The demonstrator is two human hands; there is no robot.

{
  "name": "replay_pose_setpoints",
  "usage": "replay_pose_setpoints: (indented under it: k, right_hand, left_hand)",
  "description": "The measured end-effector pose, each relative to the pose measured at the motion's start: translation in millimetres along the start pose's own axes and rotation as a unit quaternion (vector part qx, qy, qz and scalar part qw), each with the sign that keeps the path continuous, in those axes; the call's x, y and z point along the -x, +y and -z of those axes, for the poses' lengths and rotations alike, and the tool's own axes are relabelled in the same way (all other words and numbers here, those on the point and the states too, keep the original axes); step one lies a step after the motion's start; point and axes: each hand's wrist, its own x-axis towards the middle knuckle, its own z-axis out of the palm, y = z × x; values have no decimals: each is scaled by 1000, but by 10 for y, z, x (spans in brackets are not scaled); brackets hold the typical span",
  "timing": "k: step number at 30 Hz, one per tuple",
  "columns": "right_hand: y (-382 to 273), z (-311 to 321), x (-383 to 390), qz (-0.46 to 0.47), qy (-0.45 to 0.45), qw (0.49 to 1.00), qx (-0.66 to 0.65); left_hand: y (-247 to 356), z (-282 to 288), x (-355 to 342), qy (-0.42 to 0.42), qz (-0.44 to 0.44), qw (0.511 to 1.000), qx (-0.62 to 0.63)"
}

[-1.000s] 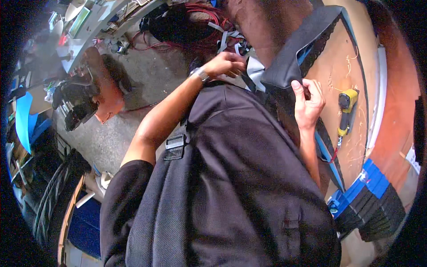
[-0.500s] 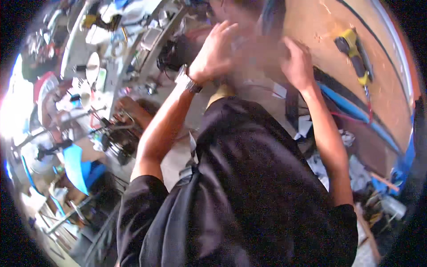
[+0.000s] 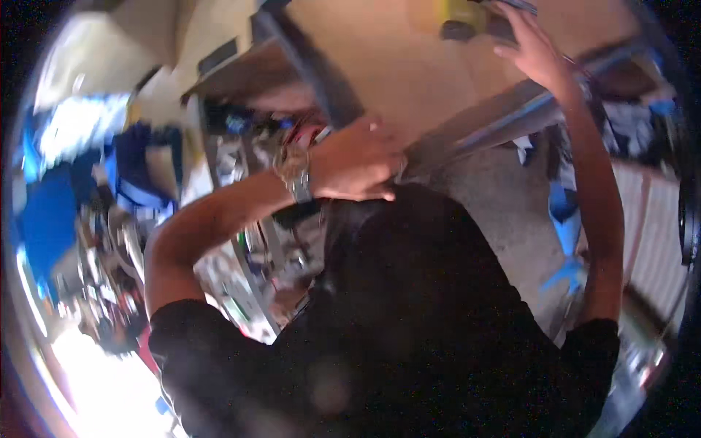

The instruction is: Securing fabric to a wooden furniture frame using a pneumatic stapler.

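Observation:
My right hand [image 3: 539, 57] is stretched out over the brown board [image 3: 394, 58] at the top, fingers extended and thumb apart. Beside its fingertips, partly cut off by the upper edge, lies a blurred yellow and black power drill [image 3: 460, 18]. Whether the fingers touch the drill's dark part cannot be made out. Close in front of my body is my left hand [image 3: 358, 162], bent inward below the board's near corner, a metal watch [image 3: 293, 174] on its wrist. Its fingers look loosely curled and are smeared, and nothing shows clearly in them.
A dark bar with a bluish edge [image 3: 504, 117] runs along the board's near side. To the left stands a cluttered shelf [image 3: 252, 248] with small items. Blue cloth [image 3: 51, 219] hangs farther left. Grey floor [image 3: 504, 197] and a ribbed pale panel [image 3: 646, 226] lie to the right.
The view has turned toward the board, and the drill now sits at the top. My right hand has moved out toward it, while my left hand has come down close to my body.

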Motion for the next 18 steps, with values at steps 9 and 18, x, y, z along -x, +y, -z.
replay_pose_setpoints:
  k: [9,18]
  right_hand:
    - [-416,111,-544,-21,-110,994,-21]
    - [-2773,1610,1074,-584,316,735,-134]
  left_hand:
    - [-379,-167,-300,-10,-155,977,150]
    - [-511,-65,-320,-45,-161,968,187]
